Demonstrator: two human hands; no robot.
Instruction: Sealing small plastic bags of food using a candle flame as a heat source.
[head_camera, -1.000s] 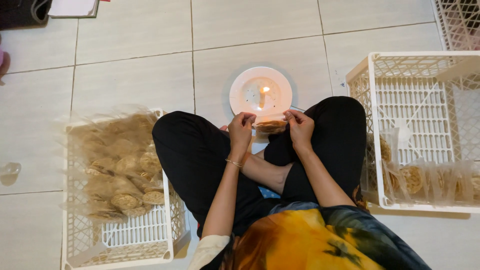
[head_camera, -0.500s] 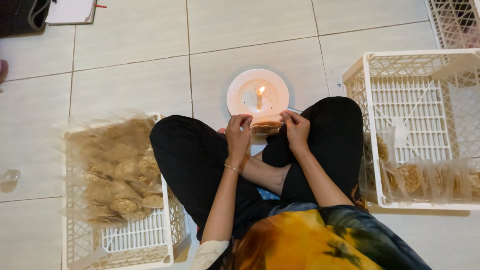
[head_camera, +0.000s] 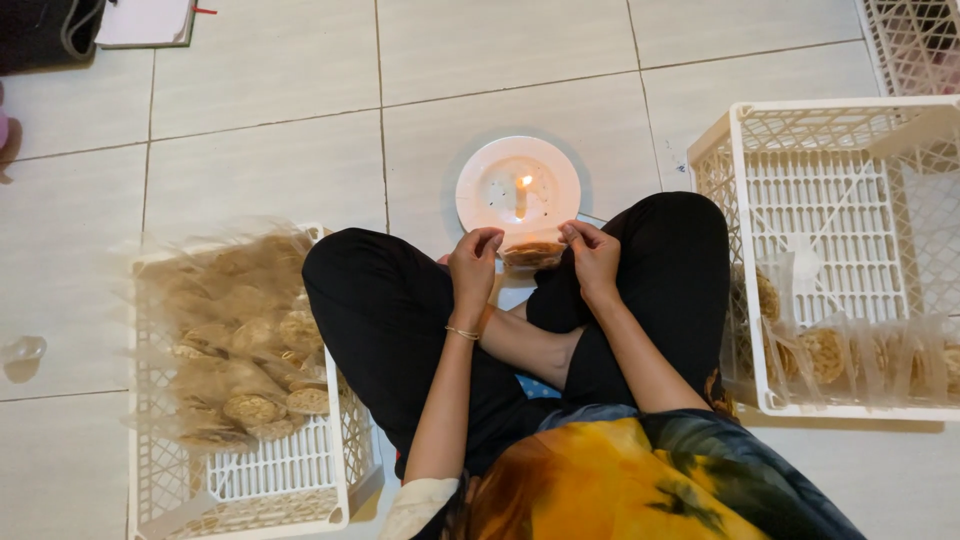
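Observation:
I sit cross-legged on a tiled floor. My left hand (head_camera: 474, 262) and my right hand (head_camera: 593, 255) pinch the two ends of a small clear bag of round brown crackers (head_camera: 533, 254), held just in front of my shins. Right beyond the bag stands a white plate (head_camera: 490, 170) with a short lit candle (head_camera: 521, 195) upright at its centre. The bag's top edge lies close to the plate's near rim.
A white plastic crate (head_camera: 240, 495) at my left holds several bagged crackers (head_camera: 245, 340). A second white crate (head_camera: 745, 260) at my right has more bags (head_camera: 850, 355) along its near side. A third crate corner (head_camera: 915, 40) and a notebook (head_camera: 145, 20) lie farther off.
Both hands with the cracker bag have stayed by the plate's near rim; the view has shifted slightly. The candle still burns.

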